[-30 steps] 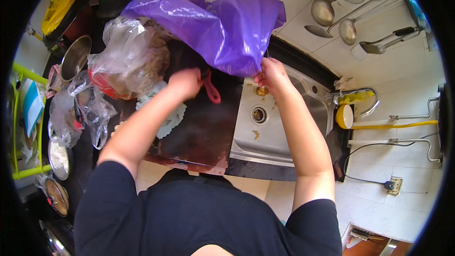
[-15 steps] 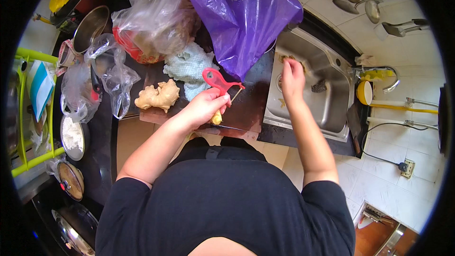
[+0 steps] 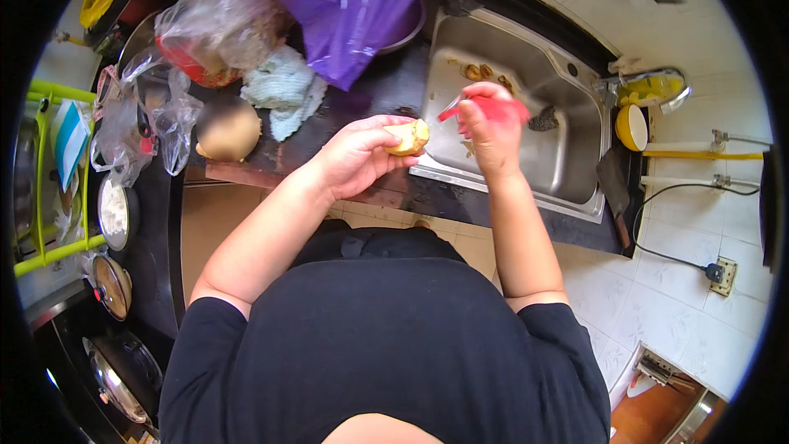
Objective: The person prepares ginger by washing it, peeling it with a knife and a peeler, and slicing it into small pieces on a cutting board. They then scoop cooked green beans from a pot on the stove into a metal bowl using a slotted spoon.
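Note:
A peeled-looking piece of ginger (image 3: 408,138) is pinched in my left hand (image 3: 353,156), over the counter's front edge beside the sink. My right hand (image 3: 495,144) grips a red peeler (image 3: 503,108) above the sink (image 3: 542,189); its blade end points toward the ginger, apart from it. Brown peel scraps (image 3: 485,74) lie on the sink floor beyond my right hand. Left of my left hand, a larger ginger root (image 3: 230,133) rests on the counter, its upper part smeared. A pale blue-green cloth (image 3: 283,90) lies beside it.
A purple plastic bag (image 3: 353,16) partly covers a metal bowl (image 3: 404,29) at the back. Clear bags (image 3: 218,16) sit to its left. A bowl of white powder (image 3: 115,212) stands at the far left. A faucet (image 3: 674,99) and yellow bowl (image 3: 631,127) are right of the sink.
The red peeler has passed from my left hand to my right. My left hand keeps the ginger and has moved toward the sink. The view has shifted to the right.

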A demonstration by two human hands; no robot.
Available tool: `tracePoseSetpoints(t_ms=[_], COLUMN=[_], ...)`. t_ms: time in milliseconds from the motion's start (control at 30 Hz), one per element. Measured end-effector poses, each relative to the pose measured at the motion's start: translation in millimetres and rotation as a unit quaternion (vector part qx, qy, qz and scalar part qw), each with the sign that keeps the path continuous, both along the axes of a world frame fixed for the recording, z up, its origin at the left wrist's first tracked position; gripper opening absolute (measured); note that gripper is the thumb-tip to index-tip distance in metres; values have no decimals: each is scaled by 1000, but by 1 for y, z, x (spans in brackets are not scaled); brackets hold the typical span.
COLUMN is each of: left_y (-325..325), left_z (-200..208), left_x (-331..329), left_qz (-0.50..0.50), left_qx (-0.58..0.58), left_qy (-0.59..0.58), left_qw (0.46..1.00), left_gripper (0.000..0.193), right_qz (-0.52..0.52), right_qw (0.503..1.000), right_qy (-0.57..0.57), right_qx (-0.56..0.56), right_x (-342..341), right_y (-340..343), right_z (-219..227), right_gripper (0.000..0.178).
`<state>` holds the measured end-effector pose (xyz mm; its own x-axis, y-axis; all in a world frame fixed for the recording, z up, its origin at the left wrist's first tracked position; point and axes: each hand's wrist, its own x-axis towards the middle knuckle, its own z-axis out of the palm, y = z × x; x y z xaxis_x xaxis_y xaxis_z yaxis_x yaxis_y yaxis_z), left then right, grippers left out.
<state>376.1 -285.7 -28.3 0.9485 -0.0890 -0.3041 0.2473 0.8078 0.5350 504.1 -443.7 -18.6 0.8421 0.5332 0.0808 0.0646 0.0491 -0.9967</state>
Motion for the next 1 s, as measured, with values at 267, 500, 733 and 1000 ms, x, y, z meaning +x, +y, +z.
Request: tracePoseSetpoints(t_ms=[267, 500, 733, 1000], left_y=[-110, -182, -202, -203], left_z=[-1, 0, 9, -10], left_x=[57, 92, 111, 112], left_qz=[-57, -32, -65, -71], left_qx=[47, 280, 281, 288], left_qy=[14, 32, -3, -8], left_qw=[997, 959, 958, 955], left_gripper=[45, 37, 31, 35], right_qz=[61, 193, 263, 72], right_qw=[990, 970, 951, 977], right_qy=[118, 137, 156, -38], right_qx=[45, -49, -48, -198], right_x=[64, 83, 99, 152], right_y=[-145, -188, -193, -207], right_z=[2, 41, 23, -21], right_gripper=[40, 34, 23, 22])
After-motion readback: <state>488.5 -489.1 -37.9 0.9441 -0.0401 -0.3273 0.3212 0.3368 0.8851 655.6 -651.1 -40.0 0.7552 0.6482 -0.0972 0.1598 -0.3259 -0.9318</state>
